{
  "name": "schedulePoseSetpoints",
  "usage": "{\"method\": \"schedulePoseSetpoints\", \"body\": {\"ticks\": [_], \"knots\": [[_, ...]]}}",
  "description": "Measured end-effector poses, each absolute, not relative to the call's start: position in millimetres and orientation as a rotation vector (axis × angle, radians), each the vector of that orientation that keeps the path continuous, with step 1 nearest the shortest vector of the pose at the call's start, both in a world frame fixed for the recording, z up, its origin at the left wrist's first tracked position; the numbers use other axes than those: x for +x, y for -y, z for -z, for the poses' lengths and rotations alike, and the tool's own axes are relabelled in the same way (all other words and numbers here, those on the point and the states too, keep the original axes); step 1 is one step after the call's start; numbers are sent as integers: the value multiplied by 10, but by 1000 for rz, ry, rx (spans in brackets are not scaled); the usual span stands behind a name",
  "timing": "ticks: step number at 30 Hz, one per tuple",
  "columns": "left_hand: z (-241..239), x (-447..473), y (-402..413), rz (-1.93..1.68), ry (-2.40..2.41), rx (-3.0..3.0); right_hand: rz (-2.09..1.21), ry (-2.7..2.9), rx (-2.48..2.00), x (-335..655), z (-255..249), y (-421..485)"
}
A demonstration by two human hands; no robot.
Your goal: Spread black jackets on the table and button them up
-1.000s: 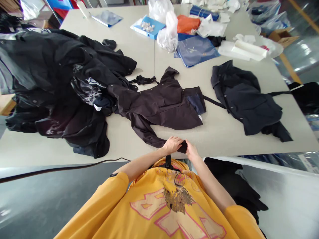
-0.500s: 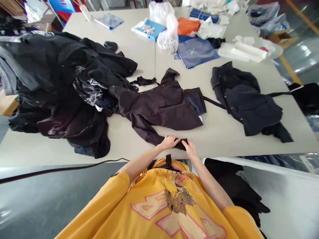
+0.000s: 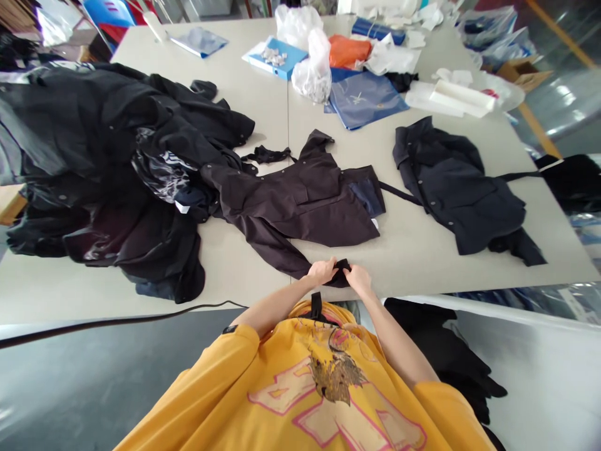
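Observation:
A dark brown jacket (image 3: 300, 203) lies across the middle of the table, one sleeve stretched toward me. At the near table edge, my left hand (image 3: 323, 271) is closed on the cuff end of that sleeve. My right hand (image 3: 358, 278) pinches the same cuff (image 3: 342, 274) from the other side, so the cloth is bunched between both hands. The fingertips are partly hidden by the fabric. A blue inner patch shows at the jacket's hem, with a small white label beside it.
A heap of black garments (image 3: 131, 156) covers the left of the table (image 3: 244, 269). Another dark jacket (image 3: 462, 188) lies at right. Behind are plastic bags (image 3: 312, 72), a blue folder (image 3: 366, 100) and orange cloth (image 3: 348, 51). A dark cord (image 3: 117, 321) runs along the near left edge.
The cuff has been bunched up and turned between my hands, its end now raised. My left hand has shifted slightly to the right. The camera view has moved a little.

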State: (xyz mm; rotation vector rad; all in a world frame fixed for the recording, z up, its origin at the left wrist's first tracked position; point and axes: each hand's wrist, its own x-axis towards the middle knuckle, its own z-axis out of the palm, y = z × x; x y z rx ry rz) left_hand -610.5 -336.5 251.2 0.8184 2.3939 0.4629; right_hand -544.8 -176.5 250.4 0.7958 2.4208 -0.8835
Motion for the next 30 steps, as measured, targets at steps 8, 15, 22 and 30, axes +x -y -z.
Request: {"method": "schedulePoseSetpoints", "body": {"ticks": [8, 15, 22, 30], "knots": [[-2667, -6208, 3292, -323, -2345, 894, 674, -2252, 780, -5570, -2589, 1539], [-2696, -6236, 3254, -277, -2317, 923, 965, -1793, 710, -5581, -2446, 1237], [-2757, -6262, 3193, -214, -2304, 923, 940, -1757, 679, -5593, -2375, 1191], [-2764, -6270, 3171, -199, -2300, 932, 921, -1739, 699, -5599, -2402, 1244]]}}
